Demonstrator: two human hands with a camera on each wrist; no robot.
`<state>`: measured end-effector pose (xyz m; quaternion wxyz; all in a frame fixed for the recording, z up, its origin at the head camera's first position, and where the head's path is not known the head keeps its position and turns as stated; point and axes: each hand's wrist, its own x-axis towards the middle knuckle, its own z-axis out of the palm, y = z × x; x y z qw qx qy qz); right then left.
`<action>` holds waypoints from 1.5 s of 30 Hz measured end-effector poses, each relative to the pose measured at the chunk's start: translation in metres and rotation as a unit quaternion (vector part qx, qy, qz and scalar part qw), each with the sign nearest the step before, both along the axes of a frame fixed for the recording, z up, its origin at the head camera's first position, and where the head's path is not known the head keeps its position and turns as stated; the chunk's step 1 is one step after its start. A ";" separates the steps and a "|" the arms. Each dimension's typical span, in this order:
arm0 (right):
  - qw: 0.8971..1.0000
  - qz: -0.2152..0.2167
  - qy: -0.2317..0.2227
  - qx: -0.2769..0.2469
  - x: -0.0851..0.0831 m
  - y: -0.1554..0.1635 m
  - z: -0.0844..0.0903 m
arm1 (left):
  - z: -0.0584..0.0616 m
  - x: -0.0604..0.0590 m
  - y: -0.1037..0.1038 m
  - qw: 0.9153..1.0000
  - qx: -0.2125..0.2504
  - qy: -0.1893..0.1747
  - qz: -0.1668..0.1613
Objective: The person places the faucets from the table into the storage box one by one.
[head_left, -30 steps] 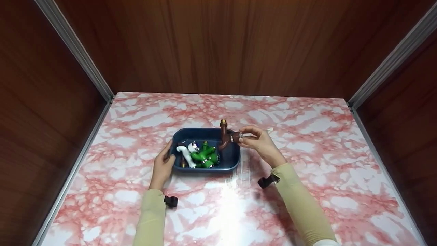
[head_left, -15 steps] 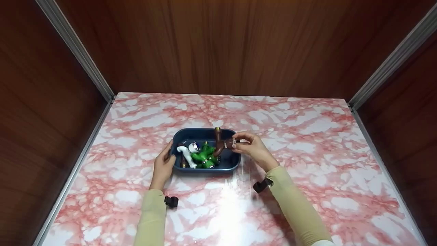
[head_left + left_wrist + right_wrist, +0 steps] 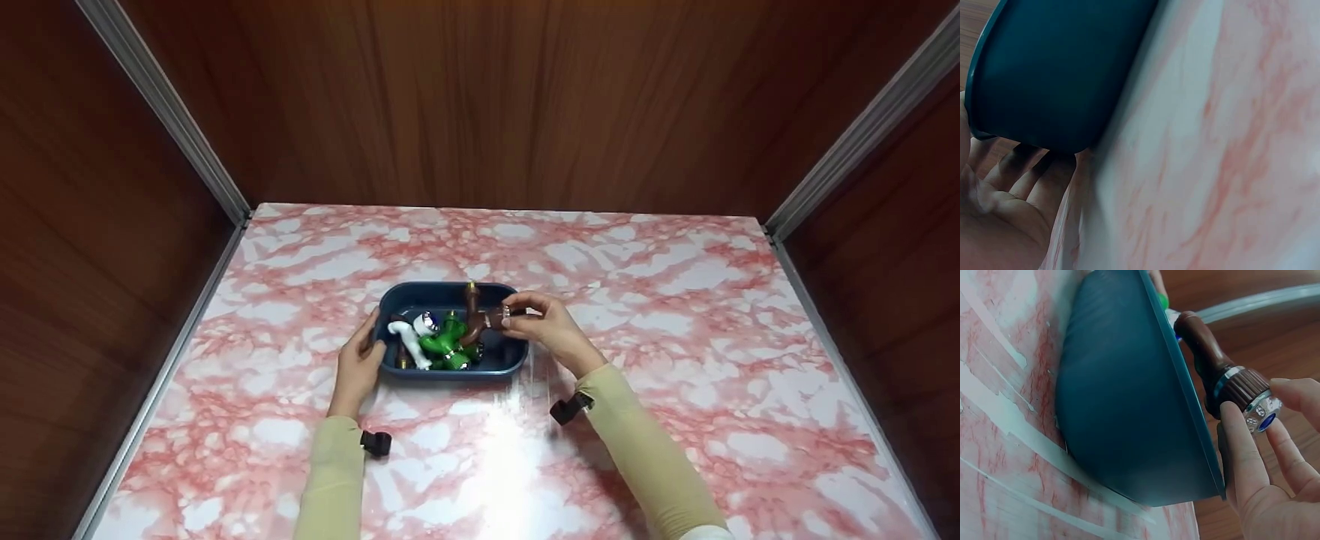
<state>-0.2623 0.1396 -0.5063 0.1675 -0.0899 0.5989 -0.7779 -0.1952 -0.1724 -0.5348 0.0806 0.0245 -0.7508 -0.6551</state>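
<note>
My right hand pinches a brown tap by its ribbed end with the clear, blue-centred cap. This tap is tilted over the right half of a dark blue plastic tub, its brass threaded end towards the back rim. In the right wrist view, the tap's brown body shows above the rim. Green taps and a white tap lie in the tub, with another brown piece partly hidden at the left. My left hand holds the tub's left end, fingers against the outer wall, thumb near the rim.
The tub stands on a red-and-white marbled tabletop. Wood-grain panels enclose it at the back and both sides, with metal strips at the corners. Black wrist cameras sit on both sleeves.
My right hand has moved left and slightly down with the brown tap, bringing it further over the tub and closer to the green taps. The left hand and tub have stayed in place.
</note>
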 end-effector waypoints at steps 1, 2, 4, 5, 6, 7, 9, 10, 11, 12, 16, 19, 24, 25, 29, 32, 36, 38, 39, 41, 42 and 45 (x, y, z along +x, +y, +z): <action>1.000 0.001 -0.001 0.001 0.000 -0.001 0.000 | 0.000 0.000 0.000 1.000 -0.001 0.001 0.000; 1.000 0.002 -0.002 0.002 0.000 -0.001 0.000 | 0.000 0.000 0.000 1.000 -0.001 0.000 0.000; 1.000 0.003 -0.003 0.006 0.000 -0.002 0.001 | 0.001 0.000 0.001 1.000 -0.002 0.000 0.000; 1.000 0.004 -0.003 0.008 0.000 -0.003 0.001 | 0.001 0.000 0.001 1.000 -0.002 0.000 0.000; 1.000 0.004 -0.002 0.010 0.000 -0.003 0.001 | 0.001 0.000 0.001 1.000 -0.002 -0.001 0.001; 1.000 0.004 -0.002 0.012 0.000 -0.004 0.002 | 0.001 0.000 0.001 1.000 -0.003 -0.001 0.001; 1.000 0.005 -0.001 0.016 -0.001 -0.004 0.002 | 0.002 0.000 0.001 1.000 -0.003 -0.002 0.001; 1.000 0.006 -0.001 0.018 -0.001 -0.005 0.002 | 0.002 0.000 0.001 1.000 -0.003 -0.002 0.002; 1.000 0.006 -0.001 0.020 -0.002 -0.005 0.002 | 0.002 0.000 0.001 1.000 -0.005 -0.001 0.002; 1.000 0.006 -0.001 0.022 -0.002 -0.005 0.002 | 0.002 -0.001 0.001 1.000 -0.006 0.001 0.002; 0.999 0.008 -0.003 0.030 -0.003 -0.006 0.002 | 0.002 -0.001 0.001 1.000 -0.011 0.008 0.000; 0.999 0.010 -0.002 0.042 -0.004 -0.007 0.002 | 0.002 -0.001 0.001 1.000 -0.013 0.013 -0.002; 0.998 0.015 0.011 0.064 -0.003 -0.009 0.004 | 0.001 -0.002 0.001 1.000 -0.007 0.012 -0.004; 0.998 0.017 0.014 0.067 -0.002 -0.010 0.004 | 0.001 -0.002 0.001 1.000 -0.005 0.011 -0.004; 0.997 0.022 0.012 0.074 -0.001 -0.011 0.004 | 0.001 -0.002 0.001 1.000 -0.006 0.006 -0.005; 0.997 0.023 0.010 0.077 -0.001 -0.012 0.004 | 0.000 -0.001 0.001 1.000 -0.008 0.009 -0.005; 0.996 0.021 0.010 0.090 -0.001 -0.014 0.005 | -0.001 -0.001 0.001 1.000 -0.011 0.011 -0.001; 0.995 0.017 0.008 0.094 -0.001 -0.016 0.005 | -0.001 -0.001 0.001 1.000 -0.014 0.009 0.000; 0.995 0.014 0.008 0.097 -0.001 -0.017 0.005 | -0.001 -0.001 0.001 1.000 -0.012 0.008 0.001; 0.995 0.008 0.008 0.101 -0.002 -0.018 0.006 | -0.001 -0.001 0.001 1.000 -0.010 0.005 0.002; 0.995 0.006 0.007 0.102 -0.002 -0.019 0.006 | 0.000 -0.001 0.001 1.000 -0.009 0.004 0.002; 0.994 0.003 0.005 0.110 -0.003 -0.021 0.006 | 0.000 0.000 0.001 1.000 -0.004 0.002 0.003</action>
